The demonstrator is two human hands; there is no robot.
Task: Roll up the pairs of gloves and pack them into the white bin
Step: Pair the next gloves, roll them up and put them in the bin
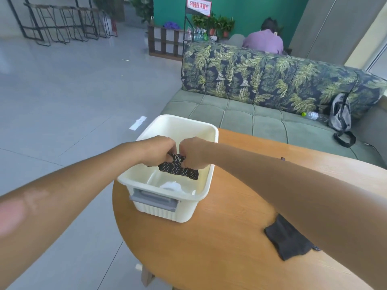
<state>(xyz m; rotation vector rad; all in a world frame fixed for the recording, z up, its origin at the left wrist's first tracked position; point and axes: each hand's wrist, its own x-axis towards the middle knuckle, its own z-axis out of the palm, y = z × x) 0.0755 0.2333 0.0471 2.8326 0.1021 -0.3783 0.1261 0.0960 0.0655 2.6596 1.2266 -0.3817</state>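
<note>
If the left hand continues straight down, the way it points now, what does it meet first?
Most likely the white cloth on the floor of the white bin. The left hand, with the right hand, holds the dotted black gloves over the bin; depth is unclear.

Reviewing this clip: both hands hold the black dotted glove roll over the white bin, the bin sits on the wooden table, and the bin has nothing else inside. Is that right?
Not quite. The white bin is not otherwise empty: the head view shows something white lying on its bottom. The rest stands: the left hand and right hand both hold the black dotted glove roll over the bin, which sits on the wooden table.
</note>
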